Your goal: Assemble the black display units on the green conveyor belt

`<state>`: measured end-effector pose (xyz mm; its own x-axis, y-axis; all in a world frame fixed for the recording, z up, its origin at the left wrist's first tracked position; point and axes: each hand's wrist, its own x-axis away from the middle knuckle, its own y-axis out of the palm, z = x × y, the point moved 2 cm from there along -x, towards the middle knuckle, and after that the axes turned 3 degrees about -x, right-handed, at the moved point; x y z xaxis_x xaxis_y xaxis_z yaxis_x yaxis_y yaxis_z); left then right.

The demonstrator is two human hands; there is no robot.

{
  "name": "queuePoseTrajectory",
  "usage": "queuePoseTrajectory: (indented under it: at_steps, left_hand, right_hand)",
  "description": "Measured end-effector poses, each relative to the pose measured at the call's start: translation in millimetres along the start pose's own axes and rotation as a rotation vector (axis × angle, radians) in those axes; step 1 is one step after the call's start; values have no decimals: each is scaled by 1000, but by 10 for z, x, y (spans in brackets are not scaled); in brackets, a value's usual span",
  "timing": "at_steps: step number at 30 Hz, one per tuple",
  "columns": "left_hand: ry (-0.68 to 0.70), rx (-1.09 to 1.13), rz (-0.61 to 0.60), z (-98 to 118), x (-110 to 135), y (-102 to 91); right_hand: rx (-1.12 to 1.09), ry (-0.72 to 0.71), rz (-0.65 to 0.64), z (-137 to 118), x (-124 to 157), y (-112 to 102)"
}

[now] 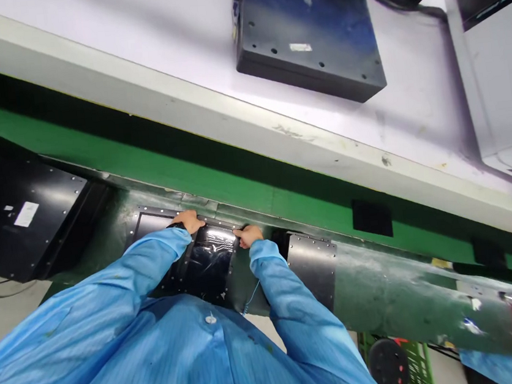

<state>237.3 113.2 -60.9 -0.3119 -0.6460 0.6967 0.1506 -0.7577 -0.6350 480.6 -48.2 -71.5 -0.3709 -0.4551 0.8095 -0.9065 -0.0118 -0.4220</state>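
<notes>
Factory assembly line — green conveyor belt (388, 300), black screwed panels (313, 265), blue antistatic smock (117, 355), white workbench (203, 56)

I count three black panels (13, 213) (208, 262) (313, 265) (one lies under the two hands (188, 221) (248, 236)) and one black box (307, 32).

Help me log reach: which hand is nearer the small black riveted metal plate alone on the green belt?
Right. The right hand rests on the glossy black panel's far edge, just left of the black riveted plate; the left hand sits farther left on that edge.
</notes>
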Motion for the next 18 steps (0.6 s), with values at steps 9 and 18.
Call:
queuePoseTrajectory:
  at_steps: [9,18]
  left_hand:
    - [28,-88,44,56,275,-61]
    - [40,-200,-127,-855,1549,998]
  right_hand:
    - [120,-74,219,3,190,51]
    - [301,-71,166,1163,1287,1061]
